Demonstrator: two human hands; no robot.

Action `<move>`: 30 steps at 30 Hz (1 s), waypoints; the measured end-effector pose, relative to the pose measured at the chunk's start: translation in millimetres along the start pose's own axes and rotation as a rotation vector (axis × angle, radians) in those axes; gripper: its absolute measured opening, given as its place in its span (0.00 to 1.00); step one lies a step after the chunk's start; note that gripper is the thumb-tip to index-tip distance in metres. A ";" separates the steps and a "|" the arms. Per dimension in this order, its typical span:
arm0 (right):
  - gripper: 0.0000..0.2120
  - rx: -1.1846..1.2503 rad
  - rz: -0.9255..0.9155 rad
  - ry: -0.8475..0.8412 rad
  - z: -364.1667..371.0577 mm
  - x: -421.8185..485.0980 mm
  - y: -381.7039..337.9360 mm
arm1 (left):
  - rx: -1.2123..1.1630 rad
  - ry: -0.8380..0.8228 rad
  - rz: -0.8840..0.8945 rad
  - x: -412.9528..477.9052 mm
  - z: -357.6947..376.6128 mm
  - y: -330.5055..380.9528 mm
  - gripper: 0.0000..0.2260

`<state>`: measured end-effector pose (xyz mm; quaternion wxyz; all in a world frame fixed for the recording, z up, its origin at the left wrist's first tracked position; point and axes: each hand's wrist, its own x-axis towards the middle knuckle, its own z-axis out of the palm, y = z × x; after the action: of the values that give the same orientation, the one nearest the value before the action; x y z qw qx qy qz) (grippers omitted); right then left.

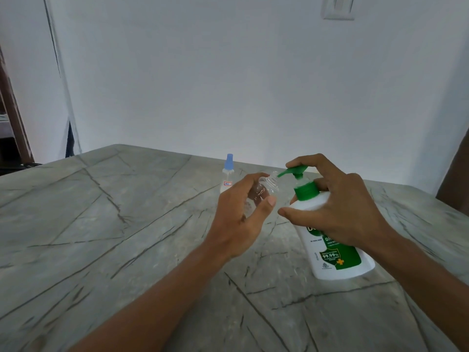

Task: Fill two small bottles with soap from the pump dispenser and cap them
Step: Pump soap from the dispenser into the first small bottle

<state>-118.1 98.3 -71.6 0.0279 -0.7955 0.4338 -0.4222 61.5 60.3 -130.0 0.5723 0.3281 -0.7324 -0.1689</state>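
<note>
So the grey veined counter (101, 224) fills the whole bottom half of the frame, with a plain white wall behind it. Just left of center, toward the back, there's a small clear bottle with a blue cap (227, 174) standing upright. It's got a little label on it that I can't read.

Right next to that, dead center, the left grip (243, 212) is wrapped around the second small bottle (272, 184), thumb in front and fingers behind. This one's clear and uncapped, held up off the counter and tipped so its open mouth points right. I honestly can't tell how much soap is in it.

The green nozzle of the pump dispenser (337, 257) sits right at that mouth. The dispenser is white with a green label and collar, and its base is on the counter at center right.

The right grip (342, 212) is on it, with the index finger curled over the pump head (295, 170), thumb reaching across the front of the body and the other fingers tucked behind the neck.

Up in the top right corner there's a wall switch (337, 7).
</note>
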 end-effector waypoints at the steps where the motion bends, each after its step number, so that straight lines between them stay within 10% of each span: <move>1: 0.32 0.000 -0.009 -0.007 -0.2 -0.2 -0.4 | 0.001 -0.005 0.002 0.1 0.1 0.0 0.17; 30: 0.34 -0.031 -0.062 -0.007 -0.2 -2.4 -1.0 | 0.043 -0.003 0.054 1.1 -0.1 0.1 0.17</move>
<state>-118.3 100.7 -72.6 0.0040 -0.8104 0.4152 -0.4133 61.5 59.6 -129.1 0.5684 0.3201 -0.7452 -0.1382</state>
